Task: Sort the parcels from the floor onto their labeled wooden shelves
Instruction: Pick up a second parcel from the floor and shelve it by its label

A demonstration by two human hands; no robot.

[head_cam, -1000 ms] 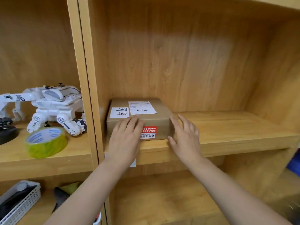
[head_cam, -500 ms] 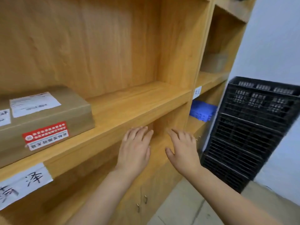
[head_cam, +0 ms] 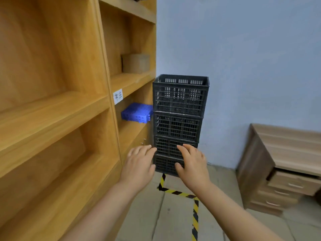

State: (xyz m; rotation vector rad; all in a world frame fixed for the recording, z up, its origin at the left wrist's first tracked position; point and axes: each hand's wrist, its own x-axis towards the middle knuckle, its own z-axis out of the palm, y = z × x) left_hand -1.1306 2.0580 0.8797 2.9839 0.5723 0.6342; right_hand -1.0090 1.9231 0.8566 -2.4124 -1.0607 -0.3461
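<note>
Plain brown cardboard parcel (head_cam: 135,63) upright on wooden shelf (head_cam: 132,80).

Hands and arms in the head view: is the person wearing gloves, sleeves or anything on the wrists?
No. The left hand and the right hand are bare, without gloves, rings or a watch. Both forearms are uncovered as far as the picture shows; no sleeve is in view.

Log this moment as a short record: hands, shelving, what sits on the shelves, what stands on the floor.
left hand: open, empty, fingers spread
right hand: open, empty, fingers spread
shelf unit: wooden, on the left
cardboard parcel: on an upper shelf in the far bay
paper label: on that shelf's front edge
blue plastic piece: one shelf lower
black crates: stacked on the floor beside the shelving
drawer cabinet: right, by the wall
striped tape: on the floor
</note>
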